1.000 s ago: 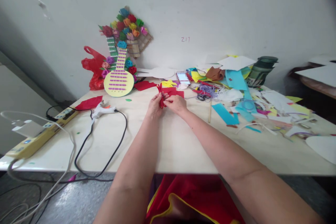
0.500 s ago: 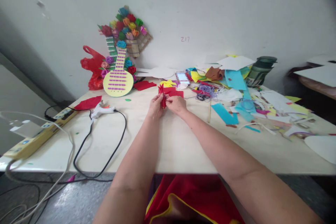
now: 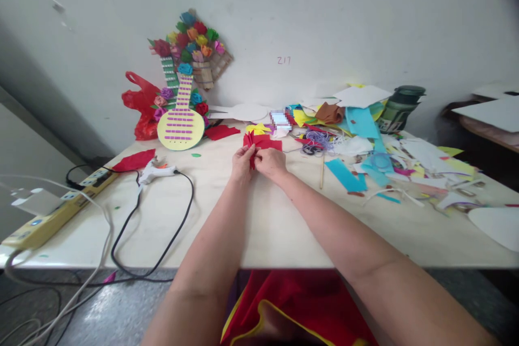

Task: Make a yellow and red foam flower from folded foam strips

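Observation:
My left hand (image 3: 241, 164) and my right hand (image 3: 270, 162) meet over the middle of the table (image 3: 259, 227), fingers pinched together on a small folded red paper piece (image 3: 251, 146). The red piece sticks up between the two hands, its pleated top fanning out above my fingers. A flat red paper scrap (image 3: 271, 143) lies just behind my right hand.
A white glue gun (image 3: 156, 171) with a black cord lies left of my hands, by a yellow power strip (image 3: 57, 210). A paper guitar (image 3: 180, 119) and paper flowers lean on the wall. Coloured paper scraps (image 3: 365, 140) and a dark green jar (image 3: 399, 108) crowd the right.
Both hands stay pinched on the red piece and have drawn closer together. The view has shifted slightly; nothing else on the table has moved.

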Motion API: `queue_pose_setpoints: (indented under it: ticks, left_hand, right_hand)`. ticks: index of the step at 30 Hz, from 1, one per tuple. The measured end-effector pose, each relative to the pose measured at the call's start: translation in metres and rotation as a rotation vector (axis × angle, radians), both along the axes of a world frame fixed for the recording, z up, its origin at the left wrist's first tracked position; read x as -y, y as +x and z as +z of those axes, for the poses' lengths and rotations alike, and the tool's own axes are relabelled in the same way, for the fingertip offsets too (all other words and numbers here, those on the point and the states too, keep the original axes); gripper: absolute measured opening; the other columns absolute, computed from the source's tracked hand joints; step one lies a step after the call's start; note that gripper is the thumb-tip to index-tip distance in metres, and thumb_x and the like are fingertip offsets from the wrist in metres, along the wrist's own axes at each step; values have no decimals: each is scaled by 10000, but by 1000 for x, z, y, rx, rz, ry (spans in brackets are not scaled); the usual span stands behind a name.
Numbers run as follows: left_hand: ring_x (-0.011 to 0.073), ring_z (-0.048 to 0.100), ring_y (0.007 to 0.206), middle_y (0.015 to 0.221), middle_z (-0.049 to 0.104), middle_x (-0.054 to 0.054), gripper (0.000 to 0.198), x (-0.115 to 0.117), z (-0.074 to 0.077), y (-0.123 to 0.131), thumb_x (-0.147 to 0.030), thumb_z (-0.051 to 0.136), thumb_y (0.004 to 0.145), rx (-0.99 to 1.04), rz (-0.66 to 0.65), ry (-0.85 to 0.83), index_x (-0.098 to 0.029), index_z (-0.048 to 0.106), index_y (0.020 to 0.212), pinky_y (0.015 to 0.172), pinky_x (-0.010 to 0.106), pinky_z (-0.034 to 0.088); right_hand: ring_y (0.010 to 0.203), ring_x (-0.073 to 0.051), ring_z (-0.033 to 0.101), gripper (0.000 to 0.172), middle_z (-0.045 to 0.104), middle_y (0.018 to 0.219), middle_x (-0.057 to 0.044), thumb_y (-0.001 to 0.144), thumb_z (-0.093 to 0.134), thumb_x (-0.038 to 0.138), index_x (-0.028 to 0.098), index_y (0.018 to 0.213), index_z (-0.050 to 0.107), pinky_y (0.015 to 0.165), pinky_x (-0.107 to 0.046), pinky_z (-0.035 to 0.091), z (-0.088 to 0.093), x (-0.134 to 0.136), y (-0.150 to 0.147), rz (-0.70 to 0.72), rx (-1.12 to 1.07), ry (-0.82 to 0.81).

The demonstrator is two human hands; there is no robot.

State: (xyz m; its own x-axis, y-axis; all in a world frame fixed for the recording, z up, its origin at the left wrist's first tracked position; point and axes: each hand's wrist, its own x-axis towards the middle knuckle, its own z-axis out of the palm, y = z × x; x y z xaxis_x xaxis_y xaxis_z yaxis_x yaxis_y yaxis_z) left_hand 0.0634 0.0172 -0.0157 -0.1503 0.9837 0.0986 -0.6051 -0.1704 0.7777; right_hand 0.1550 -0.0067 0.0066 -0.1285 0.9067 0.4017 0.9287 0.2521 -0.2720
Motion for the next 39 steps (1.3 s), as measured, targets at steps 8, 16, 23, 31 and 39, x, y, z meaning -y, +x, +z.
queue_pose_setpoints:
  ticks: [8,16,23,31,39]
  left_hand:
    - [99,582,588,624,646,13,207,0,-1,1,-178,755,576,48,26,-5,-124,577,666,645,228,442]
    - [101,588,583,611,645,9,200,0,-1,0,-171,745,578,54,30,-7,-129,564,654,641,227,444]
    - [109,592,587,625,652,17,214,-1,-4,-1,-190,754,565,29,19,7,-127,577,665,651,241,448]
    - [119,591,591,630,658,30,203,0,-2,-1,-173,750,559,54,14,-2,-123,578,654,638,247,442]
    - [114,579,577,627,646,27,180,3,1,-2,-167,737,580,56,8,-22,-121,575,644,635,249,437]
  right_hand:
    - [832,-204,622,302,698,885,-77,816,411,270,209,885,699,671,-281,418,2,1,-2,13,7,-5]
    - [804,-215,628,309,698,885,-96,810,414,263,193,915,696,674,-293,418,4,3,-2,25,55,-4]
    - [835,-228,629,314,697,910,-105,807,416,237,181,948,691,709,-313,427,4,3,-3,79,77,-2]
    - [847,-235,629,307,696,904,-111,804,416,223,163,943,683,702,-317,422,7,4,-2,111,101,4]
    - [853,-226,626,289,696,922,-99,803,427,225,169,937,677,702,-298,414,6,6,-3,123,97,6]
